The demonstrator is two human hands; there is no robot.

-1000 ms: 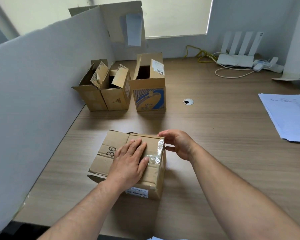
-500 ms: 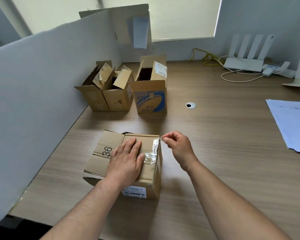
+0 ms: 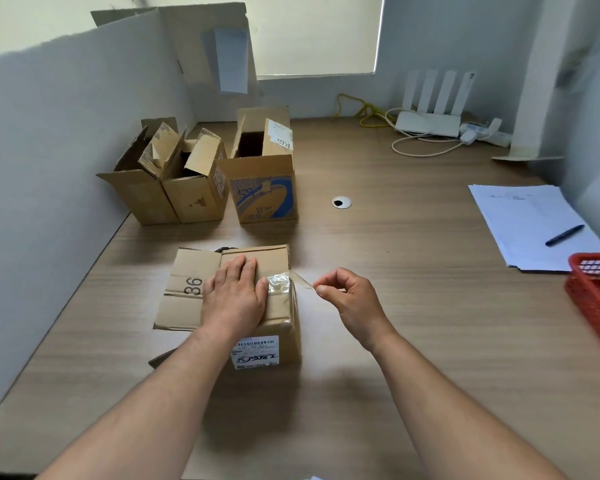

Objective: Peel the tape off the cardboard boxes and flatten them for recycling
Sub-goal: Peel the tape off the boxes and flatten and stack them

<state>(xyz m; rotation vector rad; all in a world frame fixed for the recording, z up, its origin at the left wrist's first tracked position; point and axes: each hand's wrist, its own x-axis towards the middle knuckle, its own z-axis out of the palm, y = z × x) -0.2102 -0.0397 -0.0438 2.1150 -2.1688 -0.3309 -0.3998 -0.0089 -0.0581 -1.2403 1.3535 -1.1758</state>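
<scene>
A closed cardboard box [image 3: 191, 304] marked "36", with a white label on its near side, sits on the wooden desk in front of me. My left hand [image 3: 234, 294] presses flat on its top. A strip of clear tape [image 3: 293, 279] runs across the top's right part and stretches off the right edge. My right hand [image 3: 349, 299] pinches the tape's free end between thumb and forefinger, a short way right of the box. Three open cardboard boxes [image 3: 201, 181] stand in a row farther back on the left.
A grey partition [image 3: 49, 168] runs along the left. A red basket [image 3: 593, 299] is at the right edge, near papers [image 3: 523, 220] with a pen [image 3: 565, 234]. A router [image 3: 430, 119] and cables lie at the back. A cable hole [image 3: 341, 202] is mid-desk.
My right hand has pulled away to the right from the box's edge, drawing the tape's end off the box. The left hand stays flat on top. The camera view has shifted.
</scene>
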